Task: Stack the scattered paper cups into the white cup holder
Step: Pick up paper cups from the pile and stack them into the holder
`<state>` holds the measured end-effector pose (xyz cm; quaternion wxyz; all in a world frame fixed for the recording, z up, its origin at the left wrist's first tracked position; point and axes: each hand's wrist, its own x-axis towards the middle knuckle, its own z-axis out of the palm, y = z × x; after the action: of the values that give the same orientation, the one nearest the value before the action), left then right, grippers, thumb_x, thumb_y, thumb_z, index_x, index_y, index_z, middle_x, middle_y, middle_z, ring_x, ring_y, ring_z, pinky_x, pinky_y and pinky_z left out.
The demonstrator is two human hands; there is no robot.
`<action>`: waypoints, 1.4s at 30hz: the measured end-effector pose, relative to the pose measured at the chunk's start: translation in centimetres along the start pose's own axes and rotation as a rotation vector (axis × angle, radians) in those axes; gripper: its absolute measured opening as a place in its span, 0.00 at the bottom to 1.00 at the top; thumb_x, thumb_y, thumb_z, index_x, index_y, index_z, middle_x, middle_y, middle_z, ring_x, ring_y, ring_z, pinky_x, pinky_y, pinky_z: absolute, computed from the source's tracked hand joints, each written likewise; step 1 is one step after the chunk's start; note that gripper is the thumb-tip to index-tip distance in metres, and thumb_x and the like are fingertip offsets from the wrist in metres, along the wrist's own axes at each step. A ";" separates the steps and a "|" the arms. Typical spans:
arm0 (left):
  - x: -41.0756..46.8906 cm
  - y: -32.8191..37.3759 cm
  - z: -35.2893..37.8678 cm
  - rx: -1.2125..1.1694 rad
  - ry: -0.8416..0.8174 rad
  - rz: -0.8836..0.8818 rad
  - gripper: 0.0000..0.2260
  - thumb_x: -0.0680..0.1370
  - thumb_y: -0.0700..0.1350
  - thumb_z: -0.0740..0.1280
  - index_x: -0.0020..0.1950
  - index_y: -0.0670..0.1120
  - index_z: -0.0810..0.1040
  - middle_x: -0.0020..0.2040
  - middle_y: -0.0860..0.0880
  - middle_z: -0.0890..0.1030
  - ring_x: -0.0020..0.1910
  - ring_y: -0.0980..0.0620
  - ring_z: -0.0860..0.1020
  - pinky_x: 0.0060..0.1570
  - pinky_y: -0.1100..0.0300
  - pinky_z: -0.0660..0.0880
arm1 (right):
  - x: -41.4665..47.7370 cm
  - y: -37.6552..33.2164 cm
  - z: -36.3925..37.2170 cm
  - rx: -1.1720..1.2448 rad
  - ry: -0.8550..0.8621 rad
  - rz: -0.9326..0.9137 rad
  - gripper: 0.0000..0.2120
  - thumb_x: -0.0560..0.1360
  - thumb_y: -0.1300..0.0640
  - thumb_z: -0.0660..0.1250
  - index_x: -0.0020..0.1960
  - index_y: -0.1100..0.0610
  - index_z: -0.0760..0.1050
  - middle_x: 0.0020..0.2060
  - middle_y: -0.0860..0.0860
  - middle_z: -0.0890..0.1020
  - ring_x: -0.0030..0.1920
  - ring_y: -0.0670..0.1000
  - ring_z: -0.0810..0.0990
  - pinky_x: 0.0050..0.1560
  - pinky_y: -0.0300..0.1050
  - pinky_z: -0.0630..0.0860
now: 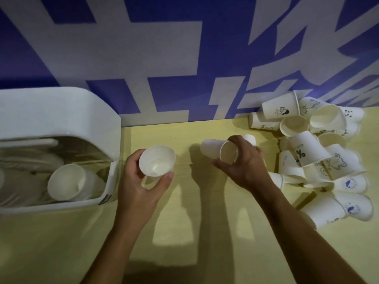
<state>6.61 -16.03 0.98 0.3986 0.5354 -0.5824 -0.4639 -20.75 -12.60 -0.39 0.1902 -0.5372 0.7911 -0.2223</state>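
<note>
The left hand [143,184] curls round a plain white paper cup [156,160] beside the white plastic cup holder [61,117] at the left edge of the yellow table [184,130], while the right hand [245,163] grips a second cup [215,152]; the likely next step is nesting both inside.

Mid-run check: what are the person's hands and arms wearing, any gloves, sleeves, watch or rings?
Nothing worn shows. The left hand and right hand are bare, with no gloves or rings visible. Both forearms are uncovered down to the picture's bottom edge: no sleeves, watch, bands or markings.
</note>
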 end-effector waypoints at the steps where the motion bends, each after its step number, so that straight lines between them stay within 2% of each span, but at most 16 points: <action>1: -0.2 0.3 -0.4 -0.016 -0.003 0.012 0.31 0.67 0.56 0.80 0.67 0.59 0.73 0.63 0.59 0.79 0.64 0.53 0.79 0.60 0.53 0.79 | -0.5 -0.5 -0.2 0.101 0.009 0.015 0.32 0.68 0.41 0.80 0.66 0.52 0.72 0.56 0.45 0.78 0.57 0.52 0.78 0.61 0.63 0.77; 3: -0.7 0.8 -1.3 -0.037 -0.019 0.036 0.29 0.66 0.57 0.79 0.65 0.64 0.73 0.62 0.61 0.79 0.64 0.54 0.78 0.60 0.56 0.79 | -1.7 -1.7 -0.5 0.193 0.029 0.012 0.35 0.69 0.43 0.80 0.70 0.52 0.72 0.58 0.43 0.76 0.56 0.51 0.78 0.56 0.59 0.81; 6: -1.5 1.0 -2.9 -0.057 -0.041 0.042 0.28 0.67 0.58 0.79 0.64 0.68 0.73 0.62 0.62 0.79 0.64 0.54 0.78 0.61 0.54 0.78 | -3.7 -3.5 -0.6 0.208 0.061 -0.001 0.37 0.72 0.44 0.79 0.76 0.51 0.70 0.67 0.48 0.77 0.64 0.50 0.76 0.61 0.58 0.80; 8: -2.2 1.0 -4.4 -0.071 -0.047 0.051 0.28 0.67 0.57 0.79 0.64 0.67 0.74 0.62 0.61 0.79 0.64 0.53 0.79 0.61 0.51 0.79 | -5.0 -5.3 -0.4 0.244 0.052 0.030 0.37 0.73 0.42 0.77 0.77 0.49 0.67 0.68 0.48 0.77 0.65 0.49 0.77 0.62 0.56 0.79; 10: -2.9 1.0 -6.1 -0.087 -0.059 0.052 0.29 0.67 0.56 0.79 0.66 0.63 0.74 0.63 0.60 0.80 0.64 0.52 0.80 0.61 0.53 0.79 | -6.4 -7.7 0.1 0.288 0.045 0.086 0.35 0.73 0.40 0.76 0.74 0.47 0.66 0.63 0.45 0.79 0.59 0.49 0.80 0.55 0.52 0.81; 12: -3.7 0.9 -8.4 -0.085 -0.067 0.060 0.29 0.68 0.57 0.79 0.67 0.63 0.73 0.64 0.60 0.80 0.65 0.54 0.80 0.60 0.59 0.79 | -7.6 -10.3 0.8 0.306 0.044 0.105 0.29 0.71 0.40 0.76 0.67 0.46 0.70 0.57 0.43 0.80 0.51 0.46 0.81 0.47 0.47 0.80; 15: -4.9 0.5 -12.7 -0.077 -0.074 0.067 0.30 0.69 0.59 0.78 0.70 0.63 0.73 0.65 0.60 0.81 0.65 0.54 0.80 0.60 0.62 0.77 | -9.5 -14.6 2.2 0.334 0.039 0.087 0.25 0.69 0.41 0.77 0.63 0.44 0.76 0.52 0.38 0.81 0.47 0.43 0.81 0.43 0.42 0.78; 18: -5.7 0.3 -16.9 -0.107 -0.067 0.050 0.31 0.70 0.65 0.76 0.71 0.64 0.72 0.67 0.60 0.80 0.66 0.54 0.80 0.61 0.56 0.77 | -11.4 -18.6 4.0 0.388 0.051 0.057 0.27 0.67 0.37 0.78 0.64 0.42 0.79 0.53 0.35 0.82 0.50 0.42 0.82 0.45 0.41 0.79; 20: -5.8 0.2 -19.4 -0.113 -0.054 0.061 0.29 0.71 0.68 0.73 0.71 0.66 0.72 0.67 0.60 0.80 0.67 0.55 0.79 0.61 0.58 0.77 | -12.3 -20.9 5.2 0.408 0.067 0.014 0.30 0.66 0.31 0.76 0.64 0.41 0.79 0.57 0.33 0.81 0.54 0.42 0.81 0.48 0.40 0.78; 22: -5.5 -0.2 -21.2 -0.113 -0.044 0.084 0.27 0.73 0.66 0.73 0.71 0.65 0.72 0.67 0.59 0.80 0.66 0.54 0.79 0.61 0.61 0.77 | -12.7 -22.7 6.3 0.424 0.087 -0.013 0.33 0.63 0.31 0.74 0.65 0.41 0.78 0.58 0.33 0.81 0.57 0.41 0.80 0.51 0.38 0.77; 26: -4.5 -1.0 -22.8 -0.059 -0.032 0.144 0.26 0.73 0.55 0.74 0.70 0.54 0.74 0.64 0.56 0.81 0.63 0.50 0.81 0.58 0.59 0.78 | -12.9 -25.0 7.9 0.410 0.109 -0.087 0.36 0.63 0.35 0.79 0.67 0.46 0.78 0.60 0.31 0.79 0.61 0.37 0.78 0.55 0.25 0.70; 29: -3.5 -0.8 -22.8 -0.025 0.001 0.177 0.26 0.71 0.55 0.75 0.67 0.56 0.74 0.62 0.58 0.81 0.62 0.50 0.80 0.57 0.62 0.77 | -12.7 -25.6 8.5 0.381 0.105 -0.147 0.35 0.64 0.40 0.80 0.67 0.51 0.78 0.62 0.38 0.80 0.63 0.38 0.77 0.58 0.25 0.69; 32: -2.0 -0.6 -22.3 0.019 0.035 0.206 0.27 0.69 0.57 0.75 0.66 0.60 0.71 0.62 0.61 0.79 0.62 0.54 0.79 0.55 0.66 0.76 | -12.3 -25.5 8.7 0.373 0.093 -0.181 0.35 0.64 0.40 0.81 0.67 0.51 0.78 0.62 0.41 0.81 0.63 0.41 0.78 0.58 0.26 0.68; 37: 0.2 -1.4 -21.1 0.000 0.040 0.151 0.33 0.70 0.59 0.76 0.73 0.55 0.72 0.66 0.63 0.77 0.67 0.54 0.77 0.62 0.52 0.78 | -11.7 -25.0 8.2 0.380 0.093 -0.199 0.34 0.66 0.36 0.78 0.67 0.50 0.77 0.63 0.38 0.80 0.63 0.40 0.77 0.58 0.26 0.68; 39: 0.7 -1.6 -20.7 -0.008 0.033 0.147 0.33 0.70 0.58 0.76 0.72 0.54 0.72 0.64 0.63 0.78 0.66 0.53 0.77 0.61 0.47 0.78 | -11.6 -24.8 8.1 0.393 0.090 -0.197 0.34 0.66 0.36 0.78 0.67 0.50 0.77 0.63 0.38 0.80 0.63 0.39 0.78 0.58 0.26 0.68; 42: 1.0 -1.9 -20.2 -0.009 0.044 0.156 0.32 0.69 0.57 0.77 0.71 0.53 0.72 0.64 0.61 0.78 0.65 0.51 0.78 0.59 0.45 0.78 | -11.4 -24.4 7.9 0.396 0.077 -0.187 0.34 0.65 0.36 0.77 0.67 0.50 0.77 0.63 0.41 0.81 0.63 0.42 0.78 0.58 0.26 0.68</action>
<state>26.42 -19.31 4.23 0.4488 0.4967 -0.6113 -0.4222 6.15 -11.03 7.34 0.2400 -0.5515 0.6855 -0.4103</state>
